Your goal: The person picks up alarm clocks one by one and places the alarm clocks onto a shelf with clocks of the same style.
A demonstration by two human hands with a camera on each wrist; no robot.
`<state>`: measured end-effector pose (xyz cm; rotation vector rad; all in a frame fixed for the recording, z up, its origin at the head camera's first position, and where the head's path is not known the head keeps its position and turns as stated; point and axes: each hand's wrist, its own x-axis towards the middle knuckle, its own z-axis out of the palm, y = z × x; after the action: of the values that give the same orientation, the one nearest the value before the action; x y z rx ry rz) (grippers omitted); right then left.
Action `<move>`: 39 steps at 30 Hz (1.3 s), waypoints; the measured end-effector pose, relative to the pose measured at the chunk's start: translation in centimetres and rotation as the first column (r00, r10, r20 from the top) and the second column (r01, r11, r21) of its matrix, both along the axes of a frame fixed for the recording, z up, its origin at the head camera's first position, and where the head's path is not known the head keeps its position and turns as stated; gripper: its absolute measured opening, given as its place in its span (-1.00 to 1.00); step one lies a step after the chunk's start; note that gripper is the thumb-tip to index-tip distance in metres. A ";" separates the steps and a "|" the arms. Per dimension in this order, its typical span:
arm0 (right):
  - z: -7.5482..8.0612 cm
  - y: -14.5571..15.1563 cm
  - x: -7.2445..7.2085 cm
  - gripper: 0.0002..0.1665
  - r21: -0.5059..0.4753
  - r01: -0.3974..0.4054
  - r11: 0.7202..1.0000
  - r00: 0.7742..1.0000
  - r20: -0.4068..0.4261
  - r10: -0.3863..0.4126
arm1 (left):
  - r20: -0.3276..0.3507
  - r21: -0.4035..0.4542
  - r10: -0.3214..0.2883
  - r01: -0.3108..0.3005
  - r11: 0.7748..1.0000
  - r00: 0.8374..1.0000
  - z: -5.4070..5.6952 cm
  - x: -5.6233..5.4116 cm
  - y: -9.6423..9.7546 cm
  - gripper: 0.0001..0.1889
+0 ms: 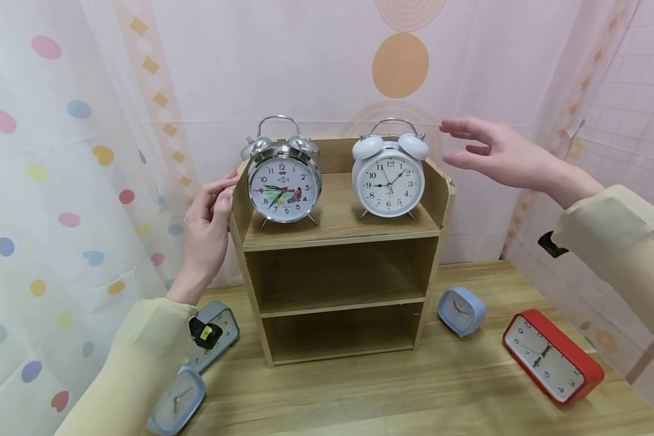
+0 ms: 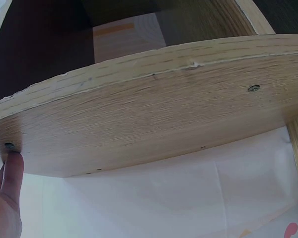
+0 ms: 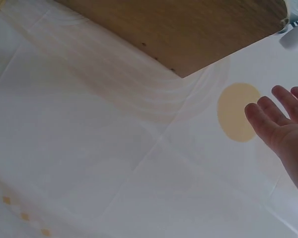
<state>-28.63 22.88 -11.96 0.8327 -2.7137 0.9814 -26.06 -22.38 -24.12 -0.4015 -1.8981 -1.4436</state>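
Observation:
A small wooden shelf (image 1: 338,245) with open tiers stands on the table. On its top tier sit a silver twin-bell alarm clock (image 1: 285,188) at the left and a white twin-bell alarm clock (image 1: 389,181) at the right, both upright. My left hand (image 1: 207,227) touches the shelf's left side panel (image 2: 164,109) near the top; its fingertips rest against the wood in the left wrist view. To the right of the white clock, my right hand (image 1: 493,151) hovers in the air with fingers extended, holding nothing and apart from the shelf.
Right of the shelf on the wooden table (image 1: 332,399) are a small blue clock (image 1: 460,310) and a red rectangular clock (image 1: 550,357). At the left, partly behind my sleeve, lie a grey-green clock (image 1: 226,330) and a light blue clock (image 1: 177,402). Patterned curtains (image 1: 305,60) hang behind.

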 end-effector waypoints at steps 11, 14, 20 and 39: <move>-2.7 2.4 0.4 -0.20 -0.032 0.088 0.996 0.996 0.006 -0.088 | -0.019 0.007 0.000 0.001 1.000 1.000 0.0 -0.2 0.0 -0.61; -3.4 2.8 0.5 -0.18 -0.023 0.111 0.994 0.994 0.024 -0.110 | -0.025 0.018 0.001 -0.001 1.000 1.000 0.0 -0.2 0.0 -0.61; -5.0 3.6 0.5 -0.15 0.013 0.145 0.989 0.988 0.052 -0.146 | -0.029 0.017 0.006 -0.005 1.000 1.000 0.0 -0.2 0.0 -0.61; -10.7 5.4 0.9 -0.09 0.168 0.225 0.960 0.970 0.049 -0.236 | -0.025 0.013 0.000 0.001 1.000 1.000 -0.2 -0.3 0.1 -0.62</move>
<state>-27.73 28.30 -22.62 0.4954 -2.8960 0.7633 -26.34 -22.30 -24.28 -0.4123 -1.8679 -1.4440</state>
